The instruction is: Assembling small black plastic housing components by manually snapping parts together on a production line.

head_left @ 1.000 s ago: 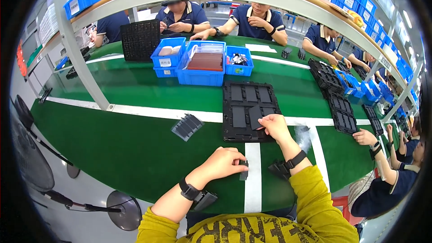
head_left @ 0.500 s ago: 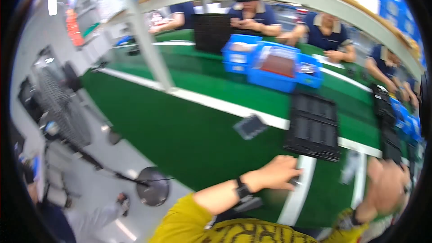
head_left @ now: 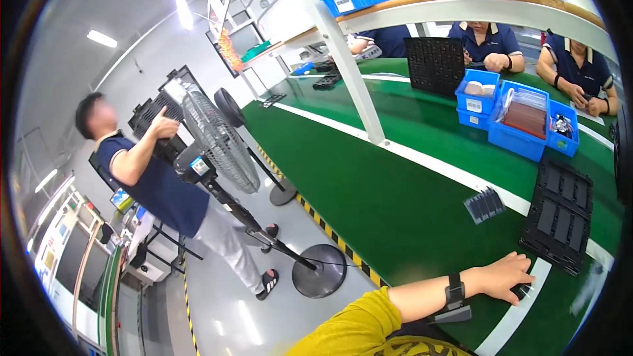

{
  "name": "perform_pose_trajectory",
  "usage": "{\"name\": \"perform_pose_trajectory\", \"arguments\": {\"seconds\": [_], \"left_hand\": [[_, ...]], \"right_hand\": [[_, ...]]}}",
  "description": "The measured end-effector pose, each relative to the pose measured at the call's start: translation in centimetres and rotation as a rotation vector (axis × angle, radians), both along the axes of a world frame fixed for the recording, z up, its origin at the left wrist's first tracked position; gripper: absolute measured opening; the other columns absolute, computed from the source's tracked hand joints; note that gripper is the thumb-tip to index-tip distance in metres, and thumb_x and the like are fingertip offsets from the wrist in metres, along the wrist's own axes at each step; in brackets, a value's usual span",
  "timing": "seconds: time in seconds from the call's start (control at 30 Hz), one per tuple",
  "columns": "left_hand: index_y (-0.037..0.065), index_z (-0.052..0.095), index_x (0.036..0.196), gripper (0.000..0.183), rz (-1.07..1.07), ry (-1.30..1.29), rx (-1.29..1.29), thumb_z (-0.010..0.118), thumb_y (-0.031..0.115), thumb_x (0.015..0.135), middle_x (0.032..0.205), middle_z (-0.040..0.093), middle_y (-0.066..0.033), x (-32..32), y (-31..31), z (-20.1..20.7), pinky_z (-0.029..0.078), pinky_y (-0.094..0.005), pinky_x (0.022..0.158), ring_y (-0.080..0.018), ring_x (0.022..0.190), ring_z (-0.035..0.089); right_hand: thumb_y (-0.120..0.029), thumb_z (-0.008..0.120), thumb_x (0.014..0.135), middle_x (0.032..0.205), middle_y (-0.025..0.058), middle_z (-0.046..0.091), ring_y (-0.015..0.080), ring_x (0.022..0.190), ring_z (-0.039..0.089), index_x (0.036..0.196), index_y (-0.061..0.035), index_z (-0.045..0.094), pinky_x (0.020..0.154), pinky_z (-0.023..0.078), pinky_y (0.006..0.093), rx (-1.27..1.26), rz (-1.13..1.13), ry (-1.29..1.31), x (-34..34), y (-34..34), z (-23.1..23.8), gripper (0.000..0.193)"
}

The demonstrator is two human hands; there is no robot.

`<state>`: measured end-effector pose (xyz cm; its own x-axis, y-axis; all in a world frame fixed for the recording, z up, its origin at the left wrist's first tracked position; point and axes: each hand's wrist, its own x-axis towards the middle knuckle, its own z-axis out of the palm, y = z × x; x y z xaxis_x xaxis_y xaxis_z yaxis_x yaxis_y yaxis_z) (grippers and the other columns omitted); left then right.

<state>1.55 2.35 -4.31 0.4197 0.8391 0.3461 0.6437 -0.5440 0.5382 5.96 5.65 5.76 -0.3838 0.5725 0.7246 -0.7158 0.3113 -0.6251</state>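
Observation:
My left hand (head_left: 506,278), with a dark band on the wrist, reaches over the white stripe of the green table. Its fingers are bent around a small dark piece (head_left: 523,291), too covered to name. Beyond the fingertips lies a black slotted tray (head_left: 559,216), flat on the tabletop. Left of that tray, a small dark flat part with lighter bars (head_left: 484,206) lies by itself on the green surface. My right hand is out of view.
Blue bins (head_left: 521,122) holding parts stand across the table, beside an upright black panel (head_left: 434,64). A white post (head_left: 343,59) carries a shelf of blue boxes. Co-workers sit opposite. On the left, a person (head_left: 158,171) stands by a floor fan (head_left: 221,138).
The view has swung left, bringing the standing person and the whole fan into sight. My right hand has left the picture. My left hand stays low beside the black tray.

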Motion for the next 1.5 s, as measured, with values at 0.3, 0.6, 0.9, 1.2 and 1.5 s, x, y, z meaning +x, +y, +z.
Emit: {"name": "perform_pose_trajectory", "arguments": {"seconds": [0.3,0.6,0.9,1.2,1.5], "left_hand": [[0.002,0.056,0.113,0.064,-0.002,0.001,-0.054,0.078,0.031,0.061,0.085,0.043,-0.0086,-0.5,-0.6,0.6,0.031,-0.0341,0.075,-0.0235,0.084,0.041],[0.001,0.05,0.122,0.067,-0.033,-0.09,-0.107,0.073,0.033,0.068,0.066,0.05,-0.0024,0.1,0.0,1.6,0.031,-0.0321,0.073,-0.0193,0.071,0.047],[-0.002,0.045,0.124,0.069,0.003,-0.16,-0.186,0.074,0.017,0.065,0.074,0.053,-0.0037,-0.3,-0.4,1.4,0.035,-0.0326,0.078,-0.0204,0.077,0.052],[-0.003,0.042,0.126,0.072,0.016,-0.165,-0.225,0.074,0.015,0.064,0.08,0.054,-0.0057,0.4,0.1,1.3,0.035,-0.0336,0.081,-0.0213,0.079,0.053],[0.01,0.053,0.098,0.026,0.031,-0.205,-0.22,0.062,0.01,0.074,0.075,0.053,-0.0011,0.1,-0.3,1.1,0.035,-0.0339,0.075,-0.0192,0.077,0.053]], "right_hand": [[-0.021,0.049,0.09,0.071,0.0039,0.055,0.0099,0.06,0.049,0.078,-0.0033,0.055,0.059,0.045,0.0231,0.032,0.045,0.035,0.4,0.6,0.5,0.022],[-0.023,0.049,0.09,0.069,0.0036,0.054,0.0101,0.058,0.048,0.077,-0.0038,0.055,0.058,0.044,0.0231,0.041,0.083,0.028,1.6,1.0,0.2,0.024],[-0.025,0.048,0.09,0.067,0.0033,0.053,0.0103,0.057,0.047,0.076,-0.0043,0.054,0.057,0.044,0.023,0.074,0.114,-0.083,4.7,1.7,0.1,0.025],[-0.026,0.048,0.09,0.065,0.003,0.052,0.0105,0.055,0.046,0.075,-0.0048,0.054,0.056,0.044,0.0229,0.077,0.147,-0.113,6.3,2.2,-0.4,0.027],[-0.028,0.047,0.09,0.064,0.0027,0.051,0.0107,0.053,0.045,0.074,-0.0053,0.053,0.055,0.043,0.0228,0.078,0.159,-0.185,9.2,2.3,-0.4,0.029]]}}
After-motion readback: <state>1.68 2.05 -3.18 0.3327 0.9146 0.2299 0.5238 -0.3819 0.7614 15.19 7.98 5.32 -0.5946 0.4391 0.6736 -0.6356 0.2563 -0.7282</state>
